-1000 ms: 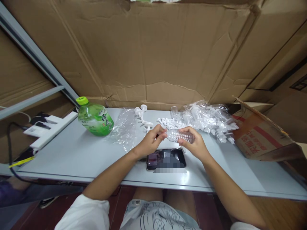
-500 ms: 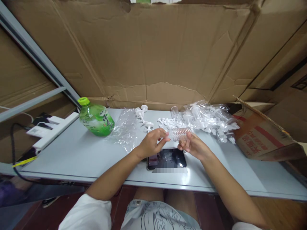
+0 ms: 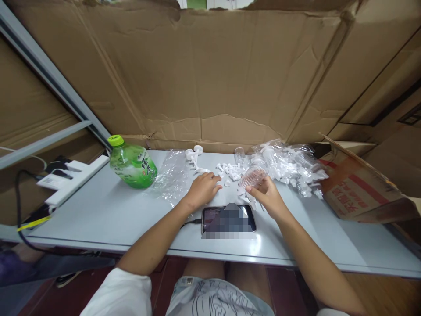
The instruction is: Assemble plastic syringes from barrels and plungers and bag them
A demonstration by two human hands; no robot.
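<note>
My right hand [image 3: 268, 197] grips a clear ribbed plastic cylinder [image 3: 251, 177] between thumb and fingers, tilted above the table. Small clear-white pieces [image 3: 251, 199] lie just below it. My left hand [image 3: 203, 189] is low over the table with its fingers apart. It is nearest to white plastic parts with round discs [image 3: 194, 153], and its fingertips partly cover one of them. Small white pegs [image 3: 230, 170] lie in a loose heap between the hands. Behind them stands another clear ribbed cylinder [image 3: 241, 156].
A phone [image 3: 212, 217] with a cable lies before me. To the left are a green drink bottle [image 3: 133, 164], a crumpled plastic bag [image 3: 171, 175] and a power strip [image 3: 77, 180]. Bagged white parts [image 3: 292, 164] and a cardboard box [image 3: 358, 188] are on the right. Cardboard [image 3: 230, 79] walls the back.
My left hand has come off the clear ribbed cylinder and moved left and down toward the white disc parts. The right hand keeps the cylinder, now tilted and slightly farther right.
</note>
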